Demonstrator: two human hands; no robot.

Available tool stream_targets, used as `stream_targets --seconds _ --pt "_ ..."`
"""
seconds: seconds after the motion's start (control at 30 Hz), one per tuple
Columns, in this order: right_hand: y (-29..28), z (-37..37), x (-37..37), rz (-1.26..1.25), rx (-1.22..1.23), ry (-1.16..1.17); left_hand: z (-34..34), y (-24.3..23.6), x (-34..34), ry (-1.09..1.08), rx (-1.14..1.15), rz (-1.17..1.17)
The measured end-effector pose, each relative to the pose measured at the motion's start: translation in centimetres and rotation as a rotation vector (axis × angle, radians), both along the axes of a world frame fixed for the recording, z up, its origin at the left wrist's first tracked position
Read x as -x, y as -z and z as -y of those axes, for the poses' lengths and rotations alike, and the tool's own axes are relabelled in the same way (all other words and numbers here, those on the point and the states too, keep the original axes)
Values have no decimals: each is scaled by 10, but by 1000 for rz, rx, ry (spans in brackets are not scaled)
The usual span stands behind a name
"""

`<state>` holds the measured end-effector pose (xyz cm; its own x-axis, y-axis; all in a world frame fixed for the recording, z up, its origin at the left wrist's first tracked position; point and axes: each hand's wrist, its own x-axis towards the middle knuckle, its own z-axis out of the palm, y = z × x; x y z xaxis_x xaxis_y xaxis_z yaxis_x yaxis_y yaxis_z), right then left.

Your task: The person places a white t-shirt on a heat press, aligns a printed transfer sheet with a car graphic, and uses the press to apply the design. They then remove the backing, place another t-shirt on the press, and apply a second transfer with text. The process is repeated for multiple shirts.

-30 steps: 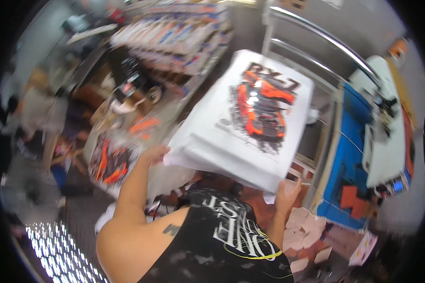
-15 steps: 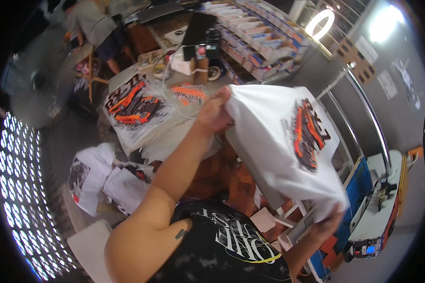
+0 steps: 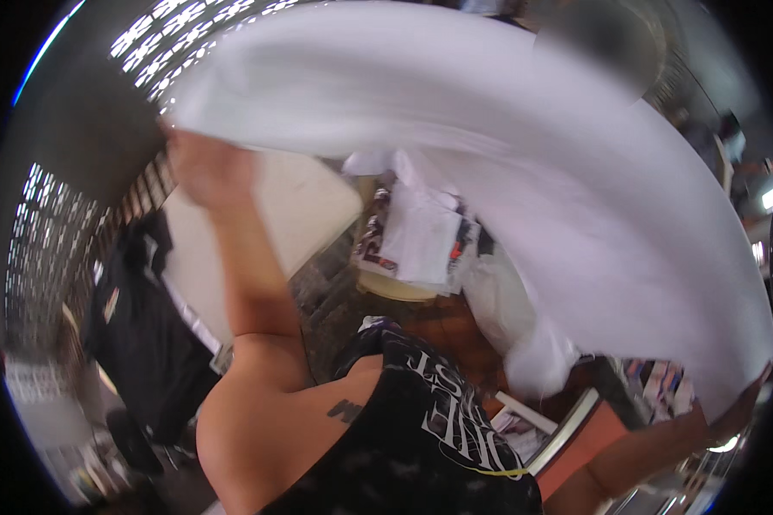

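A large white T-shirt (image 3: 575,206) is stretched and billowing across the upper and right part of the head view, blurred by motion. My left hand (image 3: 213,170) grips it by one end at the upper left, with the arm reaching forward. At the far right, my right hand (image 3: 741,405) has hold of the other end, partly dark and smeared. The orange and black print seen on the shirt earlier does not show now. Below the cloth, white printed shirts (image 3: 421,227) lie piled on a stool (image 3: 395,287).
A pale flat board or tabletop (image 3: 313,202) extends beyond my left forearm. To the left hangs a black garment (image 3: 150,330). A lattice wall (image 3: 56,206) lets light in behind it. Near my right forearm stands a flat reddish panel with a pale edge (image 3: 580,433).
My view has swung left, away from the printing table and press. The white T-shirt has gone from hanging bunched to spread wide between my hands, which have moved farther apart.
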<state>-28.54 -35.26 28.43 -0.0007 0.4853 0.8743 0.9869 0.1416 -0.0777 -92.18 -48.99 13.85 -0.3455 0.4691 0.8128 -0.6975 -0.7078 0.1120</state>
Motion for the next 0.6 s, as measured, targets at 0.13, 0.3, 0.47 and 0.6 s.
stream_targets --seconds 0.13,0.3,0.47,0.6 --pt "45 -40 180 -1026 918 -1294 199 -40 81 -456 269 -65" --pt "182 -76 415 -1352 1681 -1435 318 29 123 -1262 1054 221" --pt "340 -44 488 -1072 1919 -1206 393 154 75 -1561 1745 39" --pt "419 -36 415 -472 1773 -1123 312 222 -15 -2435 2856 -1057"
